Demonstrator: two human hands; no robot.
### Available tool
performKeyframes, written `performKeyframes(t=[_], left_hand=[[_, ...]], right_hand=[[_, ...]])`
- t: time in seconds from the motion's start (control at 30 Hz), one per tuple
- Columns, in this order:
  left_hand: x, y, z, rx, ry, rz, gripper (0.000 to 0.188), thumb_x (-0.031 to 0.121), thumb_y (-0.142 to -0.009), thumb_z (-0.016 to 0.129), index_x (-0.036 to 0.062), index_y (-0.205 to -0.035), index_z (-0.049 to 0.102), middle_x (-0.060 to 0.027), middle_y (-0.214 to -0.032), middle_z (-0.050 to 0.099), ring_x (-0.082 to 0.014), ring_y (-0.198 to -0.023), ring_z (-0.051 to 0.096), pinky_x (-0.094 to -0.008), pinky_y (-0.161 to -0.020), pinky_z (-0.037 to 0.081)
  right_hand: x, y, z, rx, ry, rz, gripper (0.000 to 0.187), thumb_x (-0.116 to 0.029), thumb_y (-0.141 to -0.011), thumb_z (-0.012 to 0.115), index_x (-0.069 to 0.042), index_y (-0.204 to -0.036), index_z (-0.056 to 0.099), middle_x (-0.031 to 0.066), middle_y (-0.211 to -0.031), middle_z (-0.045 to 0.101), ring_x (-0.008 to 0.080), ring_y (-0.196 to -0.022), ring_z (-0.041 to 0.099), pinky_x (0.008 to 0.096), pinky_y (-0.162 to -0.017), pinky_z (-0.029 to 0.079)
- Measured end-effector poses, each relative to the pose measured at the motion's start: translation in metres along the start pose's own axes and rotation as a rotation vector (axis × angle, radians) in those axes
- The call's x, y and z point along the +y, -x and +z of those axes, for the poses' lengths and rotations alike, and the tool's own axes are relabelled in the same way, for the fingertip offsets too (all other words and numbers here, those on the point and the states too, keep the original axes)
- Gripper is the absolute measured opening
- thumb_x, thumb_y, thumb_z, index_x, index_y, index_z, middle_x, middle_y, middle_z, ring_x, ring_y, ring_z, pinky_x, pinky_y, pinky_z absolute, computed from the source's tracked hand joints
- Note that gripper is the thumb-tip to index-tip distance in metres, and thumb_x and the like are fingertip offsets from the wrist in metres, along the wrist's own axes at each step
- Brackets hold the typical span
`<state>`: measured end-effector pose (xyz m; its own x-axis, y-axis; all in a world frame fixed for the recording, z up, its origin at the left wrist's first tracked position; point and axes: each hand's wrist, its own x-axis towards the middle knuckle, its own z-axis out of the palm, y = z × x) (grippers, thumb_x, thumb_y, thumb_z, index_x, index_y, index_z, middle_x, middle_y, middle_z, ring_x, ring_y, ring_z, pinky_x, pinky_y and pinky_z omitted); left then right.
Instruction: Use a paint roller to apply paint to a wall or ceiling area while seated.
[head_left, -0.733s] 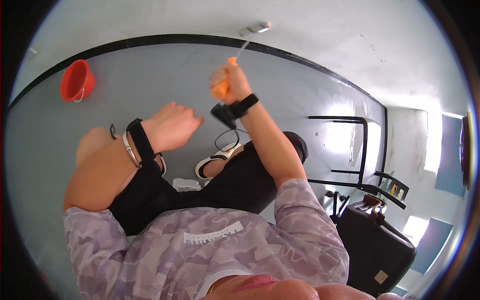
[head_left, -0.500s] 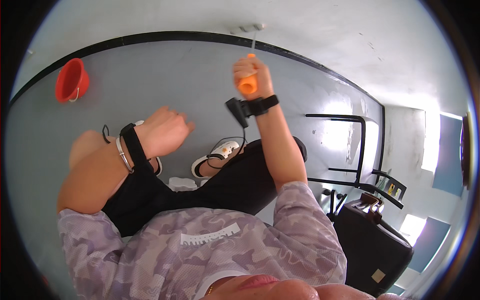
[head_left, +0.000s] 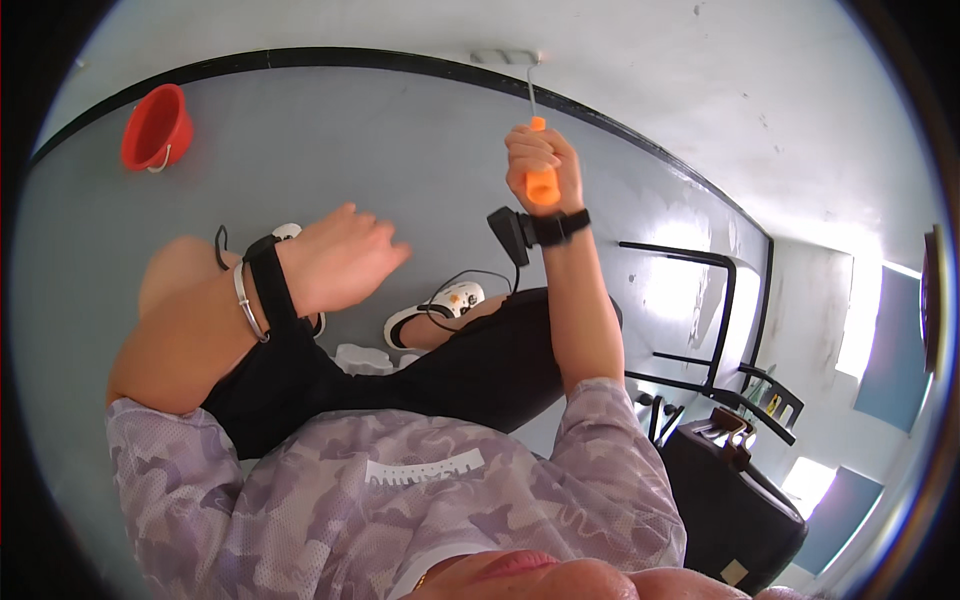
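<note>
Right hand [head_left: 545, 165] is fisted around the paint roller [head_left: 530, 100]'s orange handle below the wall; likely light, stiff, best gripped there

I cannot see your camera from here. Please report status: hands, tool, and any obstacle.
Right hand shut on paint roller, roller head at the wall. Left hand open, holding nothing. Red bucket on the floor, apart. Nothing blocks the roller.

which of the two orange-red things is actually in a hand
The orange roller handle, clasped in the right hand up by the wall. The red bucket sits untouched on the floor, far from the empty left hand.
</note>
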<state>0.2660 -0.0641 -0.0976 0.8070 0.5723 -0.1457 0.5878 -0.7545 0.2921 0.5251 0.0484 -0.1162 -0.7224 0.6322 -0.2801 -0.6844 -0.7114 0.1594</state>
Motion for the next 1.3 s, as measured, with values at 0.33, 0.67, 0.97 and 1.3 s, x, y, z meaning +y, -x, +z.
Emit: performKeyframes(t=[0.33,0.67,0.97,1.3], left_hand=[[0.002,-0.001,0.0,-0.029,0.017,-0.005,0.01,0.008,-0.07,0.06,0.0058,-0.078,0.054,-0.0089,-0.073,0.055,-0.0261,-0.071,0.058,-0.037,-0.067,0.044],[-0.005,-0.006,0.002,0.018,0.037,-0.024,0.01,0.01,-0.072,0.059,0.0065,-0.08,0.054,-0.0091,-0.075,0.055,-0.0252,-0.073,0.058,-0.0361,-0.067,0.044],[-0.019,0.001,0.002,0.021,0.038,-0.033,0.015,0.012,-0.071,0.062,0.0045,-0.081,0.055,-0.0102,-0.074,0.056,-0.026,-0.071,0.059,-0.0368,-0.066,0.046],[-0.044,-0.057,-0.031,0.21,1.591,-0.593,0.038,0.035,-0.085,0.059,0.0038,-0.107,0.054,-0.0085,-0.095,0.06,-0.0188,-0.079,0.06,-0.031,-0.07,0.049]], right_hand=[[-0.006,0.024,0.009,-0.155,-0.139,-0.043,0.013,0.0,-0.081,0.041,-0.006,-0.07,0.037,-0.0011,-0.057,0.038,0.0075,-0.045,0.041,0.0207,-0.046,0.04],[-0.026,0.014,-0.007,-0.154,-0.206,-0.035,0.012,0.002,-0.08,0.041,-0.004,-0.071,0.035,0.0018,-0.059,0.04,0.0111,-0.048,0.044,0.0233,-0.047,0.042],[-0.024,0.038,0.029,-0.167,-0.236,-0.094,0.01,0.001,-0.081,0.043,-0.003,-0.075,0.035,0.0027,-0.06,0.043,0.0121,-0.046,0.047,0.0236,-0.045,0.045],[0.031,-0.056,-0.018,0.374,0.798,-0.341,0.007,-0.011,-0.083,0.052,-0.005,-0.083,0.05,0.0071,-0.075,0.053,0.0187,-0.065,0.053,0.0307,-0.058,0.045]])
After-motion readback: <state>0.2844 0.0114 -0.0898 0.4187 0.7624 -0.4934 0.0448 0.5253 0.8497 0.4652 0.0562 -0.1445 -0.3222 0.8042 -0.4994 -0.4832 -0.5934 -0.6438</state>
